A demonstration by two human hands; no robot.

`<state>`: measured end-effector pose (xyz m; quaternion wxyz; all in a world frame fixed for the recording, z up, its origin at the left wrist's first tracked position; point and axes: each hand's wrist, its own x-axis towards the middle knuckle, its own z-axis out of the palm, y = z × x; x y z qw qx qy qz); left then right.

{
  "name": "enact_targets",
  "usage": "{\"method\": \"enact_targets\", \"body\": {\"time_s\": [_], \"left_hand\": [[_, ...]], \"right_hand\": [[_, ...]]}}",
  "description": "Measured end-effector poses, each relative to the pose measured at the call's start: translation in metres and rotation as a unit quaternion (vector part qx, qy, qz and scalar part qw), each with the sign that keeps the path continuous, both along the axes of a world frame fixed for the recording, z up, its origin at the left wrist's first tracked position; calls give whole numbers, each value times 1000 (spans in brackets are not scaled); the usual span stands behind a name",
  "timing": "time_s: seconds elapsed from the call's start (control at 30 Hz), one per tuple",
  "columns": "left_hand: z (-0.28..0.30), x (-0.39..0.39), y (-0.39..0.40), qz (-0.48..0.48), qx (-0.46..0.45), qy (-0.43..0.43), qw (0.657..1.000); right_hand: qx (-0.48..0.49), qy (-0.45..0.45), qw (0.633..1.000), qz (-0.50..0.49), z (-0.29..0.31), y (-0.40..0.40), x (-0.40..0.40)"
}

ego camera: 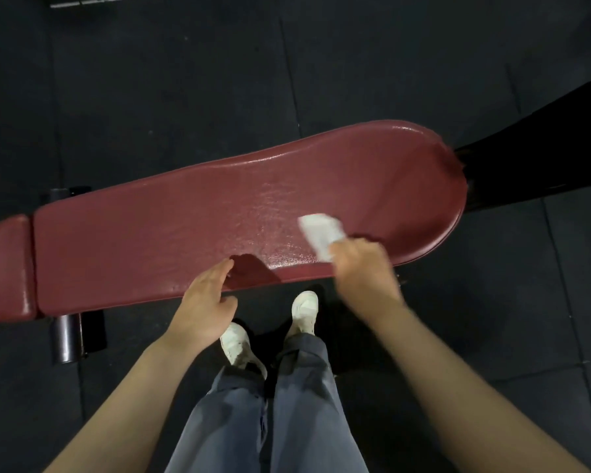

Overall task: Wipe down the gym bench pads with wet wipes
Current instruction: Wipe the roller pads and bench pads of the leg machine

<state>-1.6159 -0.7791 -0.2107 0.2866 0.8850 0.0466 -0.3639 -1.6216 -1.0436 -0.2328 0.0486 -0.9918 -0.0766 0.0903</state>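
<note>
A long dark-red bench pad [191, 227] is seen stretched across the middle of the frame, running from the left edge up toward the right, where its rounded end is met by a black frame part [533, 141]. At the far left a second red pad [4, 268] is butted against it, only a narrow seam being left between the two. A white wet wipe [319, 233] is pressed onto the surface right of centre, close to the near edge of the pad, and is gripped by the right hand [364, 271], whose fingers are curled over the wipe's lower end; the hand is blurred, so the exact finger placement cannot be made out. A sheen is caught on the pad just left of and above the wipe. The left hand [205, 302] is held at the near edge of the pad, below centre, with fingers straight and relaxed, fingertips laid on the surface beside a dark shadow patch, nothing being grasped. Both bare forearms are seen reaching in from the bottom corners. Between them, grey trousers [287, 404] and two white shoes [270, 326] are seen on the dark rubber floor [151, 80], just short of the bench. A black cylindrical foot [67, 336] of the bench is seen at lower left, under the pad's near edge.
</note>
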Motion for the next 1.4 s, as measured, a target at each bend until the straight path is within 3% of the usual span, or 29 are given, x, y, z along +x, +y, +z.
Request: {"method": "enact_targets", "body": {"time_s": [0.07, 0.13, 0.2, 0.43, 0.6, 0.67, 0.73, 0.87, 0.97, 1.03, 1.1, 1.17, 1.23, 1.27, 1.33, 1.4], "left_hand": [[-2, -3, 10, -5, -11, 4, 1000], [-3, -6, 20, 1, -15, 10, 1000], [-1, -9, 28, 8, -20, 7, 1000], [2, -16, 60, 27, -25, 12, 999], [-6, -18, 83, 14, -17, 14, 1000], [-9, -18, 87, 5, -14, 13, 1000], [-11, -16, 89, 4, -18, 16, 1000], [-12, -16, 92, 12, -32, 18, 999], [-13, -14, 95, 21, -42, 20, 999], [-14, -12, 97, 32, -47, 20, 998], [-14, -10, 99, 32, -46, 16, 998], [-15, -8, 101, 34, -39, 10, 999], [-16, -6, 104, 43, -35, 9, 998], [-15, -6, 105, 49, -34, 9, 998], [-14, -8, 106, 61, -36, 7, 997], [-14, -9, 105, 68, -41, 8, 997]], "right_hand": [[-62, 5, 989, -134, 18, -47, -14], [-39, -29, 960, -275, 30, -69, -28], [-12, -80, 934, -347, 22, -57, -32], [50, -81, 964, -249, -28, 78, -14], [52, 23, 998, 17, -45, 166, -14], [38, 9, 997, 60, -43, 157, -7], [-8, -28, 999, 16, -31, 121, -2], [-82, -55, 971, -219, 2, 41, -25], [-65, -48, 952, -294, -6, 67, -26], [-40, -6, 978, -203, -24, 118, -19], [8, 5, 999, -33, -44, 163, -15], [22, 22, 992, 122, -49, 183, -4], [-26, 72, 982, 174, -35, 166, 23], [-75, 74, 985, 136, -28, 145, 33], [-134, 7, 990, -51, -11, 83, 47], [-137, -56, 964, -220, 16, 19, 44]]}}
